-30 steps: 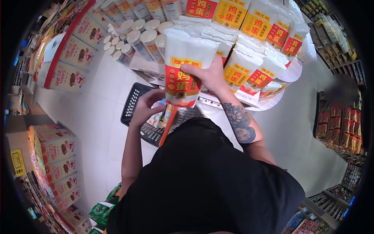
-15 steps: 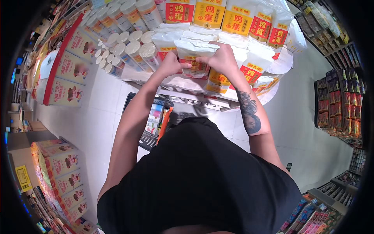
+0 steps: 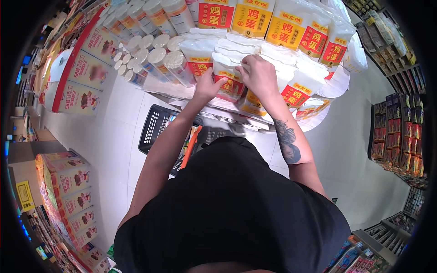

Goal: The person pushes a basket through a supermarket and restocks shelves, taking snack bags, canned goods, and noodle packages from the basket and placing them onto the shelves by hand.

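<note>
A white, red and yellow pack of egg noodles [image 3: 230, 88] stands at the front of a row on the display table. My left hand [image 3: 209, 87] is closed on its left side, the thumb lying across the front. At the pack's upper right edge, my right hand [image 3: 260, 76] has its fingers curled in a pinch; the fingertips are partly hidden. More noodle packs [image 3: 200, 66] stand to the left and behind. Another noodle pack [image 3: 255, 102] sits below my right hand, and one more [image 3: 298, 91] is to its right.
Clear-wrapped cylindrical packages [image 3: 178, 68] lie left of the packs. Below the table edge, a dark shopping basket [image 3: 152, 129] with an orange handle [image 3: 191, 145] is on the floor. Stacked printed cartons [image 3: 84, 77] rise at left, and a rack of bagged goods [image 3: 396, 132] stands at right.
My right hand has moved from the pack's front to its upper right edge, fingers now curled. My left hand stays at its left side. The view has shifted, and more of the basket shows.
</note>
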Motion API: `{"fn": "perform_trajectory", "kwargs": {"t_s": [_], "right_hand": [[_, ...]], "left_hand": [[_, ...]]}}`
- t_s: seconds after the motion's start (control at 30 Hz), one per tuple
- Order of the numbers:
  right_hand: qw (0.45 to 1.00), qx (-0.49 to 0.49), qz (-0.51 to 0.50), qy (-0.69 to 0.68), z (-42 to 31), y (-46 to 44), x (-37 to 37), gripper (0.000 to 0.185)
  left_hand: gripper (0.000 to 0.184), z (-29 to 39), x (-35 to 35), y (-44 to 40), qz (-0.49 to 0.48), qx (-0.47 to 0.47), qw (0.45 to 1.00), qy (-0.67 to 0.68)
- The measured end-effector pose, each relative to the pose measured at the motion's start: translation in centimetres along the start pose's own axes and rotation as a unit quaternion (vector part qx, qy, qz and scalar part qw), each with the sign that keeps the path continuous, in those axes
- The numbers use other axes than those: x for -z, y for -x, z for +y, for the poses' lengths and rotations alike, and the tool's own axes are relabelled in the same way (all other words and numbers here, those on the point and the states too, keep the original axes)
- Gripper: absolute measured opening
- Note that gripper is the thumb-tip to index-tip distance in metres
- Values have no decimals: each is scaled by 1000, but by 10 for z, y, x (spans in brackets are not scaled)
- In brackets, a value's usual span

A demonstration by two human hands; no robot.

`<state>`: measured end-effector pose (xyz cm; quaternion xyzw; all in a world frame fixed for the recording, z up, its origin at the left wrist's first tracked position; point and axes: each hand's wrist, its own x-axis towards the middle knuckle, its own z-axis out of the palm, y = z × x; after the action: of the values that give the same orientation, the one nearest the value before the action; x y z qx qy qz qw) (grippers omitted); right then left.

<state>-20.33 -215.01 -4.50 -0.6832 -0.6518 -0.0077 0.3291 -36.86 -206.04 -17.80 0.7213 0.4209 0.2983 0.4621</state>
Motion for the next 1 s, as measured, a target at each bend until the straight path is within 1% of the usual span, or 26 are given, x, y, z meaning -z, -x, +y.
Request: {"fn": "perform_trajectory", "kwargs": {"t_s": [0.03,0.1,0.13,0.2,0.23,0.3,0.33,0.37,0.4,0.43,0.47,0.53,0.57,0.6,0.63,0.67,0.73,0.77,0.8,0.87,1.0], "right_hand": [[1000,2,-2,-1,2,-1,-1,18],[1000,21,-16,15,6,-4,-3,16],[999,25,-17,15,7,-6,-2,16],[999,38,-3,38,7,-7,-1,12],[998,41,-6,37,7,-8,-1,12],[988,107,108,24,6,-7,0,10],[988,107,106,24,5,-4,3,10],[979,110,170,0,4,0,6,10],[966,113,233,-25,2,4,9,11],[962,101,252,-34,5,13,13,12],[962,103,251,-37,10,25,14,12],[975,-52,204,-66,25,58,9,15],[979,-94,170,-61,33,74,4,19],[980,-137,135,-55,41,90,-2,24],[977,-200,70,-35,46,107,-7,35],[976,-215,34,-21,55,122,-16,42],[961,-275,-36,-6,62,141,-29,47],[960,-277,-34,-8,66,144,-33,47],[956,-290,-32,10,65,144,-36,45],[950,-311,-24,27,68,147,-39,43],[949,-307,-54,46,80,164,-51,39]], "left_hand": [[39,-1,0,3,3,2,1000,1],[37,-2,-1,6,-12,-35,996,87],[37,-5,-4,5,-8,-35,995,89],[39,-9,-10,5,-18,-74,994,77],[35,-9,-13,6,-9,-76,994,72],[37,-7,-10,8,-13,-58,997,52],[39,-3,-9,9,-19,-42,998,31],[39,-3,-12,11,-19,-40,999,32],[44,-5,-14,13,0,-36,997,70],[49,-7,-16,15,21,-33,993,107],[49,-9,-17,18,24,-32,994,106],[70,-11,-17,30,86,-19,996,7],[70,-10,-17,36,87,-18,996,6],[78,-10,-18,42,53,-26,998,-10],[86,-10,-18,45,19,-34,999,-26],[86,-15,-23,45,19,-33,999,-29],[84,-22,-37,43,5,-21,997,72],[85,-22,-40,40,-5,-32,999,30],[85,-23,-45,38,-10,-33,999,28],[83,-25,-55,32,12,52,996,70],[76,-35,-60,27,12,27,999,42]]}}
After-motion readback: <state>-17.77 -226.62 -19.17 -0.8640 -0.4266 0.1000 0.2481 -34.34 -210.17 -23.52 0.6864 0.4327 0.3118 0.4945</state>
